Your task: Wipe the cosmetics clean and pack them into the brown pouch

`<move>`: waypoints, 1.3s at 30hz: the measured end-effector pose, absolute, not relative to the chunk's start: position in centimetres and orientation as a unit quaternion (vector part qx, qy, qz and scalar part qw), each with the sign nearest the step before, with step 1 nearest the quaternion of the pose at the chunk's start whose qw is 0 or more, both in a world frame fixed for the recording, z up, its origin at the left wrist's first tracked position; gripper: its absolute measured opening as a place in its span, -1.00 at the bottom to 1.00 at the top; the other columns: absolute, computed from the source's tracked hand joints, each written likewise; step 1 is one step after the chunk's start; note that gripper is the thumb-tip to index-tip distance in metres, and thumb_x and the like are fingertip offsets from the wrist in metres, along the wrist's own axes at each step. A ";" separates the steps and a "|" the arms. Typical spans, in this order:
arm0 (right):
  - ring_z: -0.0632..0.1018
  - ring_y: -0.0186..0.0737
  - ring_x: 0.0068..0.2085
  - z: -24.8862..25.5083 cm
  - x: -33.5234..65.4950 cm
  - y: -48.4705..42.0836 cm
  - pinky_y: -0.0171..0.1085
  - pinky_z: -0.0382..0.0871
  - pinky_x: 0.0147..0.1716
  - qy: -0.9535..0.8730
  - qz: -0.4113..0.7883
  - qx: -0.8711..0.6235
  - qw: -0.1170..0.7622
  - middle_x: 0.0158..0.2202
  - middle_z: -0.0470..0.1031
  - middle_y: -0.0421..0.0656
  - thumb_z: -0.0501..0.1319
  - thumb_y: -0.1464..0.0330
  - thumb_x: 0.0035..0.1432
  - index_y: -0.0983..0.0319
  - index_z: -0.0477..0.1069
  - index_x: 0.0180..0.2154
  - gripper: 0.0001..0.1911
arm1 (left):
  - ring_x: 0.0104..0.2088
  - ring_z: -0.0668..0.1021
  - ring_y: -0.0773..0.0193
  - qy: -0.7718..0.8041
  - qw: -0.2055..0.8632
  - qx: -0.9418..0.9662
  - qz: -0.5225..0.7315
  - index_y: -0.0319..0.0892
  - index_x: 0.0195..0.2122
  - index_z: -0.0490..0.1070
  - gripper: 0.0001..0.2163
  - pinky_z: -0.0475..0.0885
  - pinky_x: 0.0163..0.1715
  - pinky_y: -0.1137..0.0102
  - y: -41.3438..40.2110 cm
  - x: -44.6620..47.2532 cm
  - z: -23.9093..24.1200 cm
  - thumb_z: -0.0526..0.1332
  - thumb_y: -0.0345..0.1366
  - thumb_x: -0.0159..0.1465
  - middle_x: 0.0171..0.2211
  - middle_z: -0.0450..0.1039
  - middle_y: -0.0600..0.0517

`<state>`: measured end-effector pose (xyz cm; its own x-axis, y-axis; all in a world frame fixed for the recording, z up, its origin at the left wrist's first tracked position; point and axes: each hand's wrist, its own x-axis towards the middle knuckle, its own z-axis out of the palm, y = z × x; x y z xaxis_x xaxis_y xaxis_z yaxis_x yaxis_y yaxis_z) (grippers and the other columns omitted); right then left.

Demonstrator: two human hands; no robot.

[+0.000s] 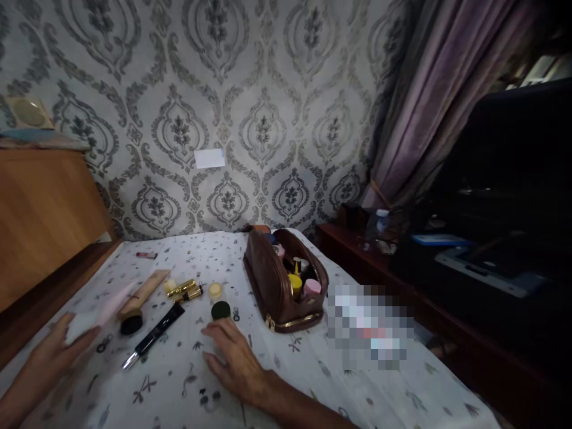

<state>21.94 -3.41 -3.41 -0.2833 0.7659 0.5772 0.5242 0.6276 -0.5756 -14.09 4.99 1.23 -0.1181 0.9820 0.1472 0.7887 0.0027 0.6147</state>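
Observation:
At the left, my left hand (56,354) grips a pale pink tube (117,302) by its white end, which is smeared by motion. My right hand (236,363) lies low over the cloth with thumb and fingers apart and nothing held. Its fingertips are just in front of a small jar with a dark round lid (220,310); whether they touch is unclear. Between the hands lie a black tube with a silver tip (154,335), a beige tube with a black cap (143,292), gold cosmetic tubes (182,289) and a small yellow-topped jar (215,291).
A brown zip bag (268,280) stands unzipped, with yellow and pink lidded items inside. Right of it is a pixelated patch (370,328). A small red-and-white item (146,255) lies at the back left. A wooden headboard-like panel (40,208) borders the left; a dark red ledge (344,247) runs along the right.

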 end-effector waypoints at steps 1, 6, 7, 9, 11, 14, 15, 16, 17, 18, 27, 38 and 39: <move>0.42 -0.11 0.10 -3.3 22.0 -3.4 -0.17 0.38 0.11 -0.783 0.142 -0.416 0.441 0.07 0.38 -0.04 0.22 0.46 0.15 0.18 0.25 0.16 -0.47 | -0.35 0.54 0.03 0.677 0.187 0.639 0.314 0.09 -0.28 0.28 -0.63 0.43 -0.37 0.28 3.9 -12.5 2.3 0.14 0.23 0.08 -0.53 0.43 0.25; 0.28 0.02 0.26 -3.0 22.5 -3.4 -0.02 0.27 0.21 -0.781 0.144 -0.435 0.425 0.23 0.21 0.12 0.26 0.37 0.17 0.27 0.04 0.29 -0.28 | -0.17 0.55 0.00 0.509 0.347 0.756 0.220 -0.03 -0.16 0.45 -0.67 0.43 -0.27 0.34 0.0 -5.2 4.2 0.30 -0.04 0.08 -0.17 0.54 0.03; 0.33 0.02 0.22 -3.0 22.5 -3.3 -0.02 0.29 0.19 -0.793 0.148 -0.426 0.410 0.19 0.27 0.12 0.27 0.34 0.18 0.28 0.10 0.27 -0.32 | -0.26 0.55 0.07 0.482 0.374 0.769 0.192 -0.06 -0.19 0.45 -0.72 0.41 -0.33 0.36 -0.3 -4.3 3.8 0.30 -0.10 0.09 -0.24 0.53 0.04; 0.46 -0.04 0.07 -3.1 22.4 -3.1 -0.08 0.40 0.07 -0.819 0.173 -0.412 0.359 0.02 0.43 0.03 0.23 0.34 0.24 0.25 0.29 0.15 -0.55 | -0.26 0.53 0.12 0.447 0.375 0.795 0.166 -0.09 -0.23 0.42 -0.80 0.39 -0.28 0.38 -0.6 -3.3 2.6 0.26 -0.18 0.13 -0.29 0.50 0.04; 0.52 -0.11 -0.07 -3.0 22.3 -3.0 -0.14 0.45 -0.04 -0.829 0.190 -0.417 0.321 -0.12 0.49 -0.05 0.20 0.35 0.27 0.21 0.39 0.04 -0.69 | -0.23 0.51 0.12 0.455 0.341 0.805 0.170 -0.12 -0.21 0.39 -0.82 0.36 -0.24 0.36 -0.9 -3.1 1.6 0.19 -0.18 0.20 -0.26 0.48 0.03; 0.53 -0.14 -0.13 -2.7 22.5 -2.9 -0.19 0.45 -0.12 -0.828 0.205 -0.429 0.297 -0.14 0.50 -0.08 0.25 0.32 0.24 0.21 0.39 0.05 -0.66 | -0.24 0.50 0.11 0.529 0.257 0.790 0.173 -0.11 -0.19 0.32 -0.75 0.34 -0.27 0.33 -1.5 -3.3 0.9 0.18 -0.06 0.24 -0.25 0.45 0.02; 0.52 -0.14 -0.13 -2.5 22.7 -2.9 -0.19 0.45 -0.12 -0.832 0.206 -0.427 0.288 -0.14 0.50 -0.08 0.27 0.29 0.22 0.22 0.39 0.05 -0.63 | -0.25 0.49 0.10 0.559 0.222 0.780 0.172 -0.11 -0.21 0.29 -0.72 0.33 -0.29 0.33 -1.7 -3.3 0.8 0.18 -0.01 0.24 -0.27 0.43 0.02; 0.52 -0.13 -0.12 -2.3 22.8 -2.8 -0.18 0.44 -0.11 -0.838 0.204 -0.424 0.276 -0.13 0.49 -0.07 0.30 0.25 0.19 0.23 0.39 0.05 -0.59 | -0.26 0.48 0.09 0.586 0.184 0.770 0.172 -0.10 -0.23 0.27 -0.70 0.32 -0.30 0.32 -2.0 -3.2 0.8 0.16 0.03 0.24 -0.29 0.41 0.03; 0.51 -0.11 -0.10 -2.1 22.9 -2.8 -0.16 0.43 -0.10 -0.845 0.197 -0.421 0.263 -0.13 0.49 -0.07 0.32 0.22 0.16 0.24 0.40 0.04 -0.56 | -0.27 0.47 0.08 0.604 0.144 0.765 0.173 -0.10 -0.26 0.26 -0.70 0.32 -0.31 0.30 -2.2 -2.9 0.8 0.14 0.04 0.26 -0.32 0.39 0.03; 0.50 -0.08 -0.08 -2.0 22.9 -2.8 -0.15 0.41 -0.09 -0.851 0.189 -0.422 0.249 -0.13 0.48 -0.06 0.34 0.19 0.13 0.25 0.41 0.02 -0.53 | -0.27 0.46 0.07 0.612 0.104 0.764 0.176 -0.10 -0.29 0.25 -0.71 0.32 -0.30 0.28 -2.5 -2.5 0.7 0.11 0.04 0.28 -0.33 0.37 0.02; 0.44 -0.07 -0.17 -3.1 21.9 -2.8 -0.14 0.37 -0.13 -0.848 0.166 -0.447 0.232 -0.23 0.43 -0.08 0.40 0.36 -0.04 0.28 0.42 -0.27 -0.73 | -0.23 0.39 0.08 0.450 -0.110 0.869 0.173 -0.18 -0.18 0.35 -0.84 0.29 -0.20 0.17 -5.1 5.6 -1.4 -0.01 -0.35 0.40 -0.26 0.42 -0.06; 0.45 -0.07 -0.13 -2.9 22.3 -2.9 -0.13 0.36 -0.15 -0.839 0.198 -0.442 0.246 -0.21 0.42 -0.10 0.45 0.28 -0.03 0.27 0.45 -0.19 -0.63 | -0.29 0.47 0.11 0.603 -0.031 0.778 0.174 -0.14 -0.33 0.30 -0.77 0.31 -0.28 0.26 -2.0 0.1 -1.5 -0.06 -0.28 0.42 -0.35 0.45 -0.03; 0.45 -0.08 -0.14 -2.9 22.3 -2.9 -0.14 0.35 -0.16 -0.838 0.198 -0.442 0.250 -0.21 0.42 -0.11 0.45 0.28 -0.03 0.26 0.45 -0.19 -0.64 | -0.31 0.48 0.13 0.616 -0.007 0.766 0.184 -0.13 -0.34 0.29 -0.76 0.31 -0.30 0.28 -1.8 -0.6 -1.6 -0.08 -0.26 0.42 -0.37 0.44 -0.02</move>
